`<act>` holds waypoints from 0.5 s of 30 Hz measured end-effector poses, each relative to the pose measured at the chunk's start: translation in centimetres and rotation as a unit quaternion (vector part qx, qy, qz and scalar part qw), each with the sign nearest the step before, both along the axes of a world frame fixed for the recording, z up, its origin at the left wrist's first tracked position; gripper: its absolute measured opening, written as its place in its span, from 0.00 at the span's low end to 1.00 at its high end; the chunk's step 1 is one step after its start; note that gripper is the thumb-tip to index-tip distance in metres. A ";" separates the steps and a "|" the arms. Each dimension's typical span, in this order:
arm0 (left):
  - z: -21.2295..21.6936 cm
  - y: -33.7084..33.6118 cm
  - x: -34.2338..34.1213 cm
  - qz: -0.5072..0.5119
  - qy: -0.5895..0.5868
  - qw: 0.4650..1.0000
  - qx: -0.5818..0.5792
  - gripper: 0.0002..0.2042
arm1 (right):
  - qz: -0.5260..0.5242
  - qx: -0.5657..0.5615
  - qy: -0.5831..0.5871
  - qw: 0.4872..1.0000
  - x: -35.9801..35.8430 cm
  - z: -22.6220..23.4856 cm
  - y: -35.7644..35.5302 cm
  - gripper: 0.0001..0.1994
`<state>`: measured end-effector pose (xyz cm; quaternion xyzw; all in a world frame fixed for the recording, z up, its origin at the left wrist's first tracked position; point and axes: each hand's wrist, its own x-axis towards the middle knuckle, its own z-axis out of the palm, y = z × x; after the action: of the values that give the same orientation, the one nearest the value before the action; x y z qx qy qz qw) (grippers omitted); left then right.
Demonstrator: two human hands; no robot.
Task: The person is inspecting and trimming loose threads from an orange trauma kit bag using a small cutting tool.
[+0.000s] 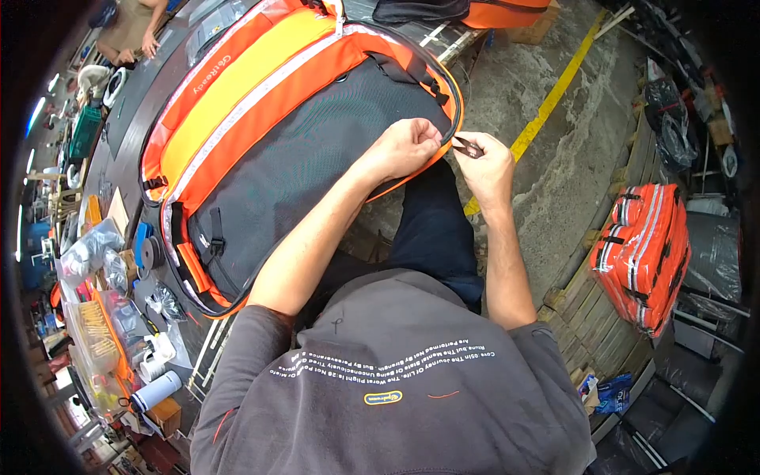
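A large orange and black bag (293, 158) with pale reflective strips and black buckles lies across the table and over its edge towards me. At its right-hand rim, my left hand (408, 147) is closed, its fingers pinching the black piping (454, 111). Just beside it, my right hand (488, 176) is wrapped round small dark thread snips (469, 148). Their tips point at the rim by my left fingertips. Whether the blades touch anything there is too small to make out.
Left on the table are a white bottle (157, 391), a plastic box of small parts (96, 336) and a black spool (152, 253). Another orange bag (643, 257) lies on wooden slats at right. A person's hand (149, 44) shows at the far left.
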<state>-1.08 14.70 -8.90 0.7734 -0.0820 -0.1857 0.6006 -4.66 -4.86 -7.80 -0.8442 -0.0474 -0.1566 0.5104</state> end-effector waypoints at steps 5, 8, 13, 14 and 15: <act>2.2 -0.7 -0.6 -0.020 -0.070 0.990 0.122 0.07 | 0.041 -0.138 -0.056 0.988 1.9 -3.3 -1.2 0.06; 1.3 -1.4 -1.5 0.047 -0.321 0.926 0.195 0.08 | 0.113 0.201 0.088 0.969 3.1 -7.7 -1.7 0.08; 2.5 -3.2 -2.2 0.053 -0.340 0.894 0.288 0.14 | 0.152 0.454 0.135 0.867 1.8 -8.1 -0.6 0.07; 2.3 -3.4 -2.2 0.053 -0.341 0.894 0.288 0.14 | 0.152 0.454 0.135 0.867 1.6 -8.0 -0.6 0.07; 2.0 -3.6 -2.2 0.063 -0.345 0.892 0.287 0.12 | 0.132 0.434 0.120 0.883 1.4 -7.9 -0.6 0.07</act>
<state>-3.31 11.06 -6.89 0.9311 -0.1781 0.1151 0.2969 -3.25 -5.42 -15.71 -0.5360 -0.0240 0.0102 0.8438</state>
